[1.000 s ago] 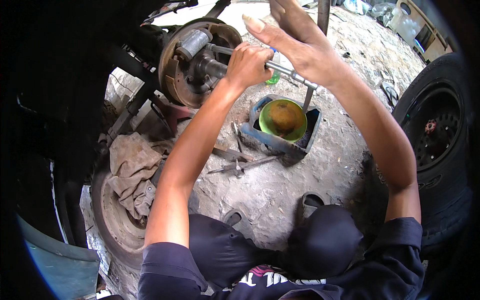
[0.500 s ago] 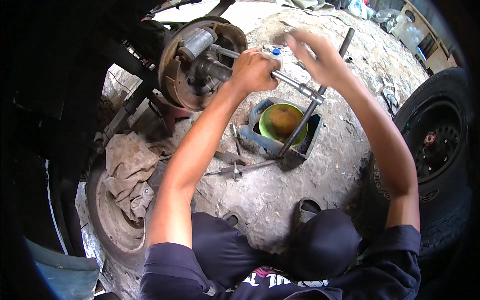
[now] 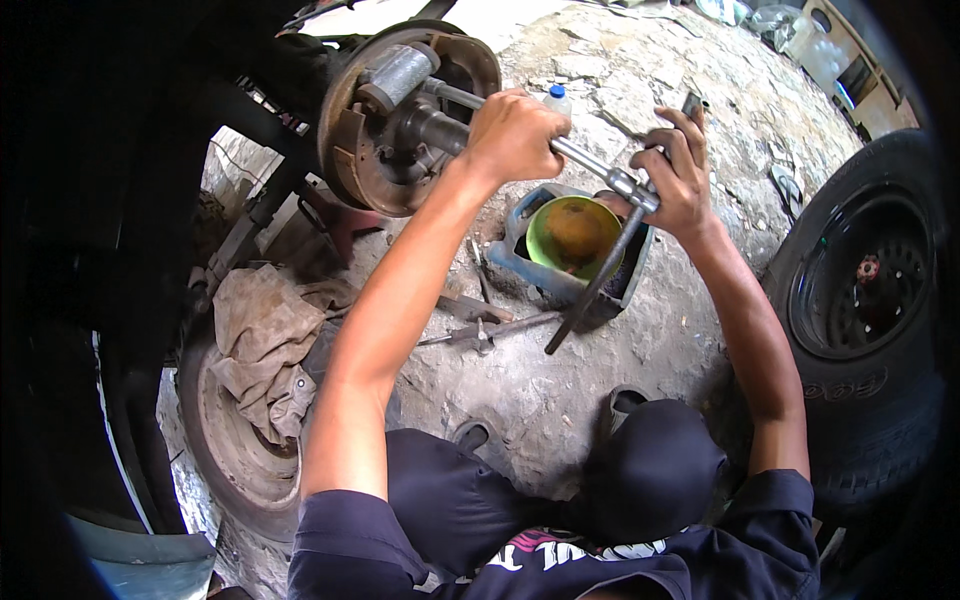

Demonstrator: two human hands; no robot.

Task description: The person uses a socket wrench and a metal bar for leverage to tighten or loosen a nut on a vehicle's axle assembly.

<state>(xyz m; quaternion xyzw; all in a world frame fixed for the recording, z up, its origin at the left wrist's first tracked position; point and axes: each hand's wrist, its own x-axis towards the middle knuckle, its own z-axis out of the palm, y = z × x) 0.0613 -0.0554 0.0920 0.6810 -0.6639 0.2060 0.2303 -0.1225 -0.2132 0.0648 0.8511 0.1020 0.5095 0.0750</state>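
My left hand [image 3: 515, 137] is wrapped round the chrome extension bar [image 3: 592, 163] of a socket wrench. The bar's far end meets the hub side of a rusty brake assembly [image 3: 352, 150], below a grey metal cylinder [image 3: 398, 78]. At the near end, a dark sliding T-handle [image 3: 598, 280] crosses the chrome head at a slant. My right hand [image 3: 682, 175] is on the handle's upper part, beside the head, its fingers curled about it. The handle's upper tip shows past the fingers; part of the grip is hidden.
Below the wrench, a cut blue container [image 3: 512, 262] holds a green bowl [image 3: 545, 245] with a brown stain. A blue-capped bottle [image 3: 558, 97] stands behind. Tools [image 3: 495, 328] lie on the rough ground. A tyre [image 3: 870, 420] is at right; a rag [image 3: 265, 335] drapes over a wheel [image 3: 225, 440] at left.
My right hand has come down from the air onto the T-handle. The handle has shifted and its lower end sits slightly lower. My left hand stays on the extension bar.
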